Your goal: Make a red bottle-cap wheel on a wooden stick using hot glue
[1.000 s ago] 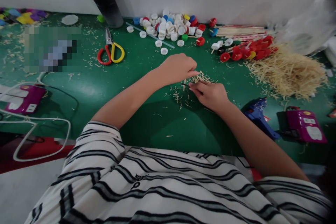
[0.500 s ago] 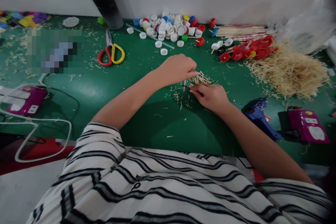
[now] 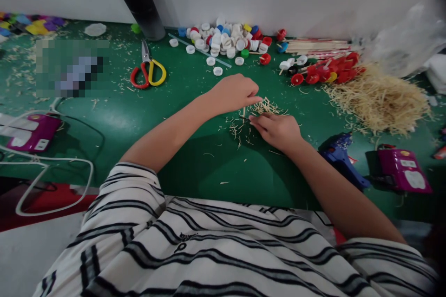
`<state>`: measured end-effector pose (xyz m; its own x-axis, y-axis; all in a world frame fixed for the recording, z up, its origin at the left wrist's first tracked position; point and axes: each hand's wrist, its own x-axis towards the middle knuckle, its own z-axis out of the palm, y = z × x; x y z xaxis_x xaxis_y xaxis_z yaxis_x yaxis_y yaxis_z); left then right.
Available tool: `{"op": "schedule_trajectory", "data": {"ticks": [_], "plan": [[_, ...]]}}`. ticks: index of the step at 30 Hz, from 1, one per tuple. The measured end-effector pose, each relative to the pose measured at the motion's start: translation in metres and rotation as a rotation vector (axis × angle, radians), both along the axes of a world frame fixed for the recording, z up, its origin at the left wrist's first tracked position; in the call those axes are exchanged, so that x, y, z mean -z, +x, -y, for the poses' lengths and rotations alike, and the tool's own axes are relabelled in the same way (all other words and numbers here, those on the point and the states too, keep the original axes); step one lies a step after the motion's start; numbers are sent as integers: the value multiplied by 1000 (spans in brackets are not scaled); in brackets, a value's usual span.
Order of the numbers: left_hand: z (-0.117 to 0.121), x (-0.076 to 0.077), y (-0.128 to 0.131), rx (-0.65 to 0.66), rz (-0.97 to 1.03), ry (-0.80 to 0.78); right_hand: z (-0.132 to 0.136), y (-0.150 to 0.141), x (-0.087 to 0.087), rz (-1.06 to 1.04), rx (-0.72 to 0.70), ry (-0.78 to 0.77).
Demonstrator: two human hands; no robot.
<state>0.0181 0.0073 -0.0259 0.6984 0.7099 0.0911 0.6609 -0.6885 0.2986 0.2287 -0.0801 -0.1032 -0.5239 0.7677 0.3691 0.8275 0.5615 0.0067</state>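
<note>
Shavings [image 3: 266, 106], likely freshly cut, lie beside left hand [image 3: 239, 91], curled closed, contents undetermined; right hand [image 3: 280, 131] pinches dark tool [image 3: 246, 118].

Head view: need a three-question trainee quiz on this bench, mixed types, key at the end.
1. True or false: the black bottle stands to the right of the pile of bottle caps.
2. Which lies nearest the right hand?
A) blue glue gun
B) small pile of pale shavings
C) magenta box at far right
3. Fill in the colour: the scissors have one red handle and one ____ handle.

Key: 1. False, it stands to the left. 2. B. 3. Yellow.
</note>
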Motion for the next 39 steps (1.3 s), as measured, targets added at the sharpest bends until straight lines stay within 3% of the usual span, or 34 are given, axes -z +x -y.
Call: {"op": "schedule_trajectory", "data": {"ticks": [11, 21, 31, 39], "plan": [[3, -1, 1, 13, -13, -1, 0, -7, -11, -75, 83, 25], [1, 2, 0, -7, -6, 11, -1, -2, 3, -122, 15, -50], [3, 1, 1, 4, 0, 7, 3, -2, -2, 0, 4, -124], [2, 1, 2, -3, -18, 20, -1, -4, -4, -24, 12, 19]]}}
